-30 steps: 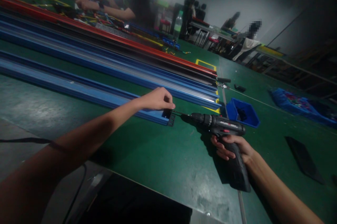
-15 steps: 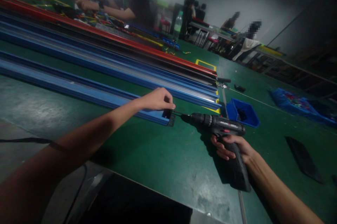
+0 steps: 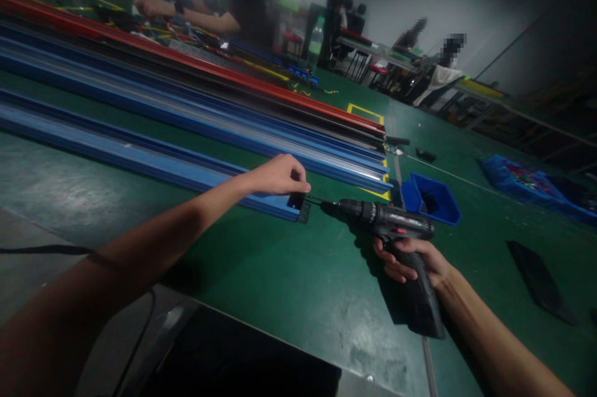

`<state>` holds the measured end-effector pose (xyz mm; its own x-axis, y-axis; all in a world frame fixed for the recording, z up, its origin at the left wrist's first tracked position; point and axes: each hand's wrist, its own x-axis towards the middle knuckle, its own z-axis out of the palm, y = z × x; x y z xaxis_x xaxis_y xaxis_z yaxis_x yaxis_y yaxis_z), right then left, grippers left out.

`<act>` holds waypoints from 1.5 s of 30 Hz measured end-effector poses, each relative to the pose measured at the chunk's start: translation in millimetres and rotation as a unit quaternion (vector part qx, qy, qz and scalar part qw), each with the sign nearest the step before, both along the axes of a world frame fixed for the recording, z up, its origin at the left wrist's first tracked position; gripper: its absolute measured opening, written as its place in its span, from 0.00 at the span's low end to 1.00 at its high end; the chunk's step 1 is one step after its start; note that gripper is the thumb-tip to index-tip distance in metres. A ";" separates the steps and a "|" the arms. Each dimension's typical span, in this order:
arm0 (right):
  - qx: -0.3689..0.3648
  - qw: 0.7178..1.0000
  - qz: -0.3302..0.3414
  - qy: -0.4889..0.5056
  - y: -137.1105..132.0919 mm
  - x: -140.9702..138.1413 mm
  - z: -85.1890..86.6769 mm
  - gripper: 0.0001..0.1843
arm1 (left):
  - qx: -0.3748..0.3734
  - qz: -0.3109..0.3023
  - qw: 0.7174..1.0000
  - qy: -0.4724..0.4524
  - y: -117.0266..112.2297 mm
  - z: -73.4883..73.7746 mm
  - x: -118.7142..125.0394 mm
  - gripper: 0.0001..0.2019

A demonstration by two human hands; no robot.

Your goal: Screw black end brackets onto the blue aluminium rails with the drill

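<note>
My right hand is wrapped round the grip of a black cordless drill. The drill's bit points left into the black end piece of a long blue metal rail lying on the green table. My left hand rests on the top of that rail's end, fingers curled and pinched right above the end piece; what the fingertips hold is too small to make out.
Several more blue and red rails lie side by side behind. A small blue bin stands just beyond the drill. A flat black strip lies at the right. Another person's arms work at the far side.
</note>
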<state>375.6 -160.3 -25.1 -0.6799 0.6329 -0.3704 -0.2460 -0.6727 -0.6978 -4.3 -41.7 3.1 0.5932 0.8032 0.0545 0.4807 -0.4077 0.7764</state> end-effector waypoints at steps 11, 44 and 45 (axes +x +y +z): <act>-0.004 1.000 0.006 0.007 0.7 1.0 -1.3 0.13 | 0.004 -0.003 1.000 -0.003 0.6 -0.8 0.1 0.15; -0.004 1.000 -0.001 -0.004 -0.5 -1.0 0.9 0.14 | 0.002 0.009 1.000 0.011 -0.4 1.4 0.9 0.15; -0.006 1.000 -0.001 -0.006 -0.4 -1.1 1.3 0.14 | 0.000 0.008 1.000 0.010 -0.3 1.3 0.9 0.15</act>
<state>374.5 -160.7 -23.9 -0.6749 0.6291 -0.3857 -0.2387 -0.6807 -0.6926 -3.5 -42.1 4.4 0.5812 0.8126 0.0428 0.5023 -0.3997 0.7668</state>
